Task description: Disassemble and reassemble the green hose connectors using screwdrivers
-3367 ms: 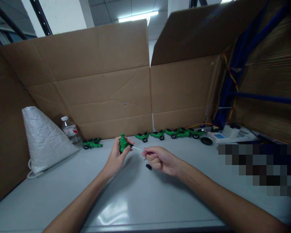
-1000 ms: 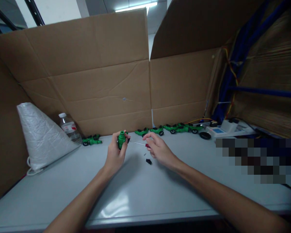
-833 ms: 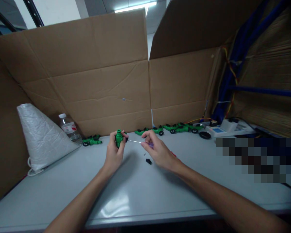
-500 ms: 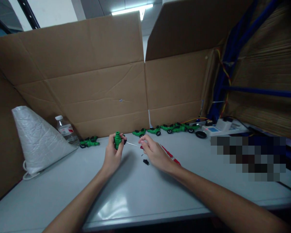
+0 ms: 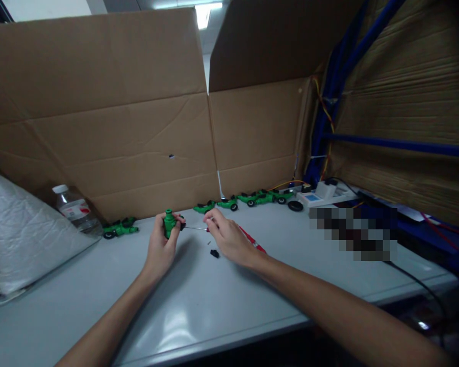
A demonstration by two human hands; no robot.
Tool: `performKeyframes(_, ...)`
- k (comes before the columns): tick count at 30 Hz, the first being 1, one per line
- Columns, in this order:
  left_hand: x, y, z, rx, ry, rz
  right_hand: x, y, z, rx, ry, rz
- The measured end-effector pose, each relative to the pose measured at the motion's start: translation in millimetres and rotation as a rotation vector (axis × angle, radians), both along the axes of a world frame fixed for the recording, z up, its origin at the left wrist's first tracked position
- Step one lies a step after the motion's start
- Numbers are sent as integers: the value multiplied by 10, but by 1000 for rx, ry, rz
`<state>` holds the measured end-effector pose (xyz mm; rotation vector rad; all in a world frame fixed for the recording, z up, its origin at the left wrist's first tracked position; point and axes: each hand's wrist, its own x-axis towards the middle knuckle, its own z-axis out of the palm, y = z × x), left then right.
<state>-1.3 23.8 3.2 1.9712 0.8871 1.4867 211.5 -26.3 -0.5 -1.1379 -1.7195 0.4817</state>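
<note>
My left hand (image 5: 161, 244) is closed around a green toy car (image 5: 169, 223), tilted so that its narrow end points up. In my right hand (image 5: 229, 238) the fingers pinch the red handle of a screwdriver (image 5: 196, 229). Its thin metal shaft runs left and its tip meets a dark part on the toy's right side. A small black piece (image 5: 214, 253) lies on the table below the screwdriver, with a tiny screw-like bit (image 5: 208, 243) just above it. Behind my right wrist rests a red pen-like tool (image 5: 252, 239).
Several green toy cars (image 5: 227, 204) line the back along the cardboard wall (image 5: 137, 137); another toy car (image 5: 120, 229) stands left. A water bottle (image 5: 76, 210) and silvery bag (image 5: 26, 239) are at far left. A black ring (image 5: 295, 206) and white power strip (image 5: 325, 193) sit at back right.
The whole view has shifted as my head turned right, so things appear further left. Both hands keep their holds on the toy car and the screwdriver; my right fingers have changed position slightly on the handle.
</note>
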Motion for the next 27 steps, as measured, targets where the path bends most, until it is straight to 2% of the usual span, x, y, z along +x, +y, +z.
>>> performKeyframes(7, -13, 26, -6, -60, -63, -29, 23, -35, 45, 214, -95, 78)
performKeyframes(9, -10, 38, -22, -93, -100, -52, 17, -15, 28, 188, -84, 66)
performKeyframes(14, 9, 52, -91, -168, -134, -82, 24, 73, -54, -40, -92, 17)
performKeyframes(19, 8, 62, -118, -217, -146, -111, 47, 78, -47, 16, -108, -3)
performKeyframes(24, -12, 110, -166, -286, -197, -116, 43, 64, -37, 155, -69, 70)
performKeyframes(27, -10, 115, -184, -314, -216, -120, 37, 80, -76, 79, -96, 42)
